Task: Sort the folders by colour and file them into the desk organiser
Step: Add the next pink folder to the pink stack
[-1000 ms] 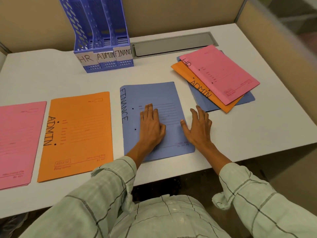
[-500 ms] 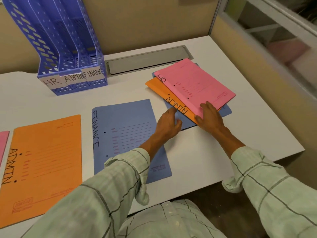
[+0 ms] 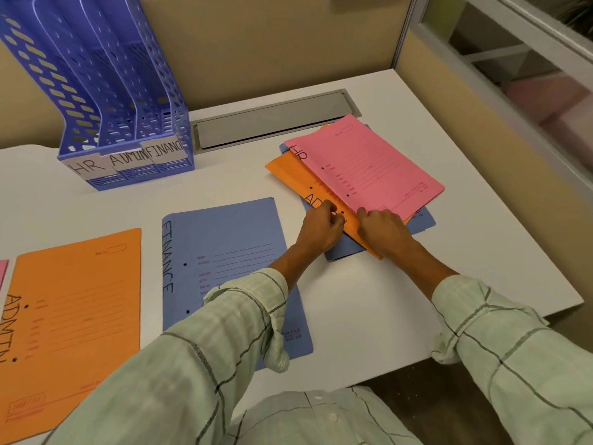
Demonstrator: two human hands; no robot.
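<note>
A stack of three folders lies at the right: a pink HR folder (image 3: pixel 369 168) on top, an orange ADMIN folder (image 3: pixel 293 173) under it and a blue folder (image 3: pixel 425 220) at the bottom. My left hand (image 3: pixel 321 231) curls its fingers on the orange folder's near edge. My right hand (image 3: pixel 382 229) grips the pink folder's near corner. A blue FINANCE folder (image 3: pixel 231 252) and a second orange ADMIN folder (image 3: pixel 73 316) lie flat to the left, with a pink sliver (image 3: pixel 2 271) at the frame edge. The blue desk organiser (image 3: pixel 128 123), labelled HR, ADMIN, FINANCE, stands at the back left.
A grey cable hatch (image 3: pixel 272 123) is set into the white desk (image 3: pixel 369 316) behind the stack. Beige partition walls close the back and right. The desk's front edge runs just below my forearms, and its right edge lies beyond the stack.
Both hands left the blue FINANCE folder and moved right to the stack. Their fingers, flat half a second ago, are now curled on the folder edges. The view has shifted right and closer.
</note>
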